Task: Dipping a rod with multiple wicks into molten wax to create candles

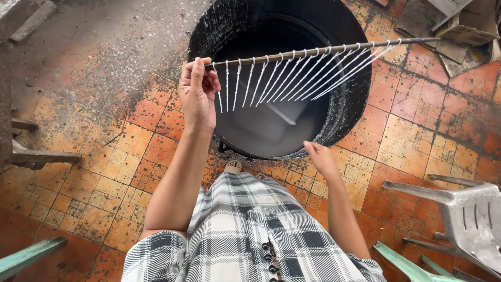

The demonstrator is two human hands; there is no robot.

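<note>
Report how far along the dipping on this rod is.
Done: the strings on the rod are already coated white. In hand: the left hand holds the rod over the black vat; the right hand hangs free. Left: they look thin, so probably more dips.

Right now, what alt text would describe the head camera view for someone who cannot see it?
The left hand holds one end of a thin rod hung with a row of white coated strings above a big black pot of pale liquid. The right hand hovers empty near the pot's rim, over orange floor tiles.
</note>
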